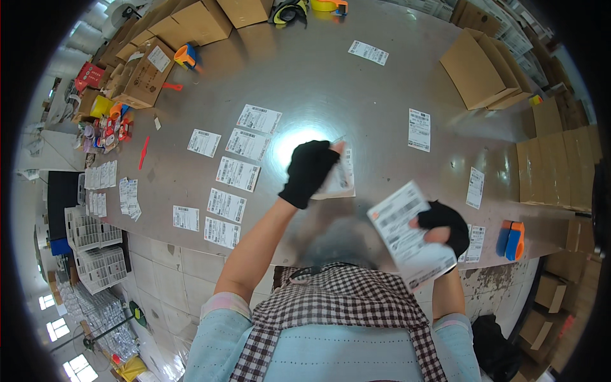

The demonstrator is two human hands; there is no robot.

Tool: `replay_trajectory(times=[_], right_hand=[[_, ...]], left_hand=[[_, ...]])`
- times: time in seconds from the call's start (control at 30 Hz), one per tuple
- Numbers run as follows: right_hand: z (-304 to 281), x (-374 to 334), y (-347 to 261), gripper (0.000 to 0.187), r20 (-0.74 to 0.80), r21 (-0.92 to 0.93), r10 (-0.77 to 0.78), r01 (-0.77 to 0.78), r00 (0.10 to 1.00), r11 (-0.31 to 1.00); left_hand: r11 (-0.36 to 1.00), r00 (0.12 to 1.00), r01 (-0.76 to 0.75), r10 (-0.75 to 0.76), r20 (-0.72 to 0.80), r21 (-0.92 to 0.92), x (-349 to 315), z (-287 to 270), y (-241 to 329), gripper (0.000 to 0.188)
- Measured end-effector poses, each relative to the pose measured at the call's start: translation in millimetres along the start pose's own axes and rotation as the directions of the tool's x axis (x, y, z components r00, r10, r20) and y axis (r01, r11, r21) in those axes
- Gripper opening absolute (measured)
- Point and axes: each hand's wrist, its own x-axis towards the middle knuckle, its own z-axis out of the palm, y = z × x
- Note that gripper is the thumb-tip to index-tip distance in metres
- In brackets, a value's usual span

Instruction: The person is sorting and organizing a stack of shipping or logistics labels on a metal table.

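My left hand, in a black fingerless glove, rests at a small pile of white shipping labels near the middle of the metal table. Its fingers curl over the upper left of that pile and look closed on it. In my right hand, gloved the same way, is a white printed shipping label, pinched by its right side and held tilted over the table's front edge. Whether more sheets lie under it I cannot tell. Two labels lie partly behind the right hand.
Several labels lie in a column to the left on the table. A blue and orange tape dispenser stands at the right front edge. Cardboard boxes line the far and right sides. A red strip lies at left.
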Motion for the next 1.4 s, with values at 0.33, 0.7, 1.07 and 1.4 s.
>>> replay_trajectory(times=[0.33,0.7,1.07,1.4], right_hand=[[-15.4,70.5,1.4,0.011,0.336,-0.333,-0.87,0.91,0.36,0.248],[-36.6,155.8,-11.2,0.01,-0.046,-0.569,-0.569,0.447,0.821,0.691],[-59.7,281.8,-37.0,0.038,-0.258,-0.843,-0.665,0.173,0.701,0.509],[61.4,102.9,14.4,0.026,0.647,-0.159,-0.075,0.231,0.758,0.96]], left_hand=[[0.98,0.974,-0.188,0.195,0.113,-0.069,-24.1,-13.9,-1.6,0.03],[0.982,0.971,-0.171,0.181,0.155,-0.074,-26.9,-24.0,-12.0,0.037],[0.951,0.924,-0.309,0.292,0.247,0.031,-25.4,-17.8,3.0,0.029],[0.726,0.744,-0.666,0.628,0.227,0.171,-31.7,-11.8,52.5,0.035]])
